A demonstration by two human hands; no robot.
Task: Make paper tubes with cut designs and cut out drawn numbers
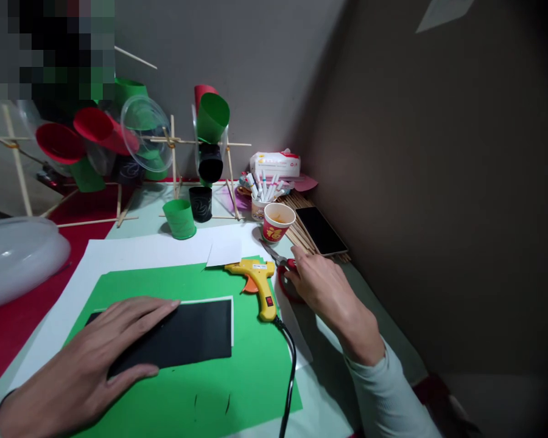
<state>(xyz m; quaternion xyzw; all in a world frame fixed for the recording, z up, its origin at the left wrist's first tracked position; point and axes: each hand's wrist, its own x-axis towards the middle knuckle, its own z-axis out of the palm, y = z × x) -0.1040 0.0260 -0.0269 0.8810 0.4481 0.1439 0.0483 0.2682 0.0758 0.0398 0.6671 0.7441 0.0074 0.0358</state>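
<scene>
My left hand (86, 359) lies flat, fingers stretched, on a black paper strip (187, 331) that rests on a green sheet (187, 389). My right hand (322, 286) reaches to the red-handled scissors (281, 263) and its fingers curl around the handles at the table's right side. A yellow glue gun (258, 286) lies between the two hands, its black cord (290, 371) trailing toward me.
White paper (141, 250) lies under the green sheet. Behind stand a red paper cup (277, 222), a cup of markers (260, 194), a phone (320, 230), bamboo skewers (301, 237), a tissue pack (274, 163), green (179, 219) and black (201, 204) paper cups, stick-and-cup models (164, 140), a plastic lid (13, 255) left.
</scene>
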